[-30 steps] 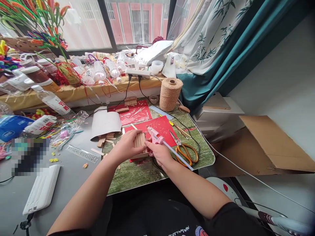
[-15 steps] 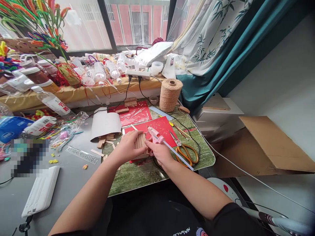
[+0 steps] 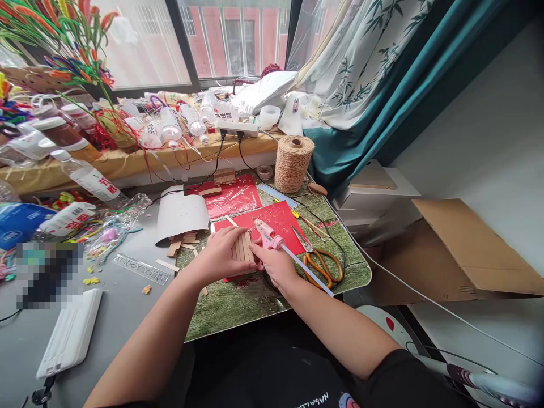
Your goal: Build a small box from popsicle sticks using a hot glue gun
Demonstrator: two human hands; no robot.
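My left hand presses on a panel of wooden craft sticks laid side by side on a red sheet. Its fingers curl over the panel's left edge. My right hand grips a pink hot glue gun, with the nozzle near the panel's right edge. A clear glue stick pokes out behind the gun. Both hands work over a green patterned mat.
Orange-handled scissors lie right of my hands. A jute twine spool, loose sticks, a clear ruler and a white power bank are nearby. The windowsill holds bottles and a power strip. A cardboard box sits at right.
My hands and the stick panel have stayed almost where they were; only the view has shifted slightly.
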